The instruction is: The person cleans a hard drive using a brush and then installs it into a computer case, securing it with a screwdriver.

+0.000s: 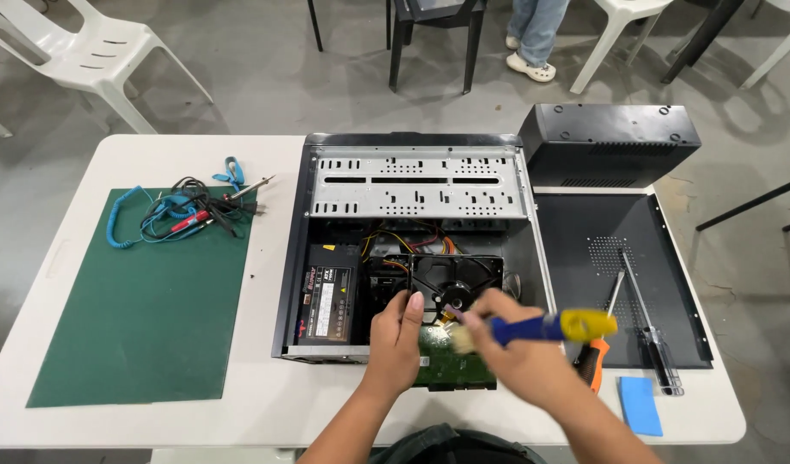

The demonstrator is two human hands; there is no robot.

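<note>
Left hand (pixel 396 339) grips hard drive (pixel 453 288) (seemingly tilted); right hand (pixel 515 348) clasps brush (pixel 532 328).

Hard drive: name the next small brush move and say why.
Probably sweep the brush in the right hand across the green board of the hard drive. The left hand holds the drive tilted over the open computer case, bristles at its lower edge.

A white bench (pixel 154 155) with rounded corners stands on a grey concrete floor (pixel 266 77), which is scuffed and mottled under even light. White plastic chairs (pixel 85 51) sit at the upper left and upper right, and a dark chair (pixel 433 34) stands behind the bench. Beside it a person's jeans-clad legs (pixel 536 34) and pale shoes show. Thin dark rods (pixel 751 204) cross the floor at the right edge.
</note>
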